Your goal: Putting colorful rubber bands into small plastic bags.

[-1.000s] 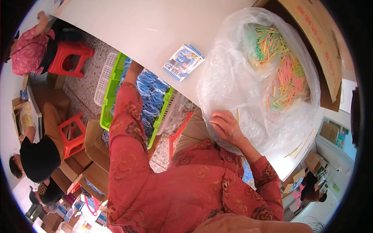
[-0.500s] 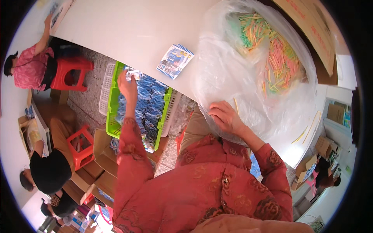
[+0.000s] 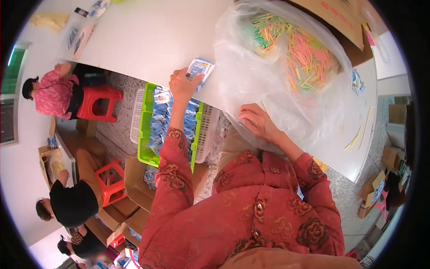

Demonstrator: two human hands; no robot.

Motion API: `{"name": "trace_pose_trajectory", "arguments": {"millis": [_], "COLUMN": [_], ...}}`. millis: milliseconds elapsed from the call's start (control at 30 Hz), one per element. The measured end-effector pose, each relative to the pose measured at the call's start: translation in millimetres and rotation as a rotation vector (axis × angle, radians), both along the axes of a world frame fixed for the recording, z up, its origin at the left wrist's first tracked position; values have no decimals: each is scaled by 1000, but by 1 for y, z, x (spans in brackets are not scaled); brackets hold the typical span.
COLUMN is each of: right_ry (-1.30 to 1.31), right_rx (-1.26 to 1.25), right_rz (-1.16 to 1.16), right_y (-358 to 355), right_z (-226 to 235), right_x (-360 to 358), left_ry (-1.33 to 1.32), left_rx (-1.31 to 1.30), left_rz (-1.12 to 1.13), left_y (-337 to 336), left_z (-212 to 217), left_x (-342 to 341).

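Note:
My left hand (image 3: pixel 181 86) grips the near left edge of a blue-and-white packet (image 3: pixel 202 68) with striped ends, at the table's edge. My right hand (image 3: pixel 258 122) rests by the near rim of a large clear plastic bag (image 3: pixel 242 67). Its fingers are curled together, and what they hold, if anything, is hidden. One thin yellow stick (image 3: pixel 265 107) shows just beyond them. Deep in the bag lie many thin pink, yellow and green sticks (image 3: pixel 307 58). Below my left forearm stands a green-rimmed basket (image 3: pixel 146 121) filled with similar blue-and-white packets (image 3: pixel 160 127).
The white table (image 3: pixel 148 40) stretches away to the left. A cardboard box (image 3: pixel 333 18) stands behind the bag. Loose yellow sticks (image 3: pixel 354 138) and another packet (image 3: pixel 357 81) lie at the right. Co-workers, red stools (image 3: pixel 101 103) and open cartons (image 3: pixel 139 179) are on the left.
My left hand has moved from above the basket to the packet on the table and taken hold of it. A packet it held now lies in the basket. My right hand stays by the bag.

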State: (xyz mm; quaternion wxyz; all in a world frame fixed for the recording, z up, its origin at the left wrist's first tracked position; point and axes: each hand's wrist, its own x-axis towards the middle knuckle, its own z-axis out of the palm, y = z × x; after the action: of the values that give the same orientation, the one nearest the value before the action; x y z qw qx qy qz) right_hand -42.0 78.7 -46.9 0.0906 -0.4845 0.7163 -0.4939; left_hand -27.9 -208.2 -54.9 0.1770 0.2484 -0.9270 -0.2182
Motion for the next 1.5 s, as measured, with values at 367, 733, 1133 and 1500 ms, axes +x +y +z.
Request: {"name": "trace_pose_trajectory", "arguments": {"millis": [367,733,1133,1500], "right_ry": [88,46,-258,-217], "right_rx": [-57,-67,-72,-84], "right_rz": [-185,-204,-278,-131], "right_y": [54,73,81,65], "right_z": [28,14,25,108], "right_x": [22,35,20,-46], "left_ry": [74,-120,359,327], "left_rx": [-146,37,754,993], "left_rz": [25,152,-38,-362], "left_y": [15,30,37,201], "left_z": [7,26,51,90], "left_x": [-10,-22,-6,37]}}
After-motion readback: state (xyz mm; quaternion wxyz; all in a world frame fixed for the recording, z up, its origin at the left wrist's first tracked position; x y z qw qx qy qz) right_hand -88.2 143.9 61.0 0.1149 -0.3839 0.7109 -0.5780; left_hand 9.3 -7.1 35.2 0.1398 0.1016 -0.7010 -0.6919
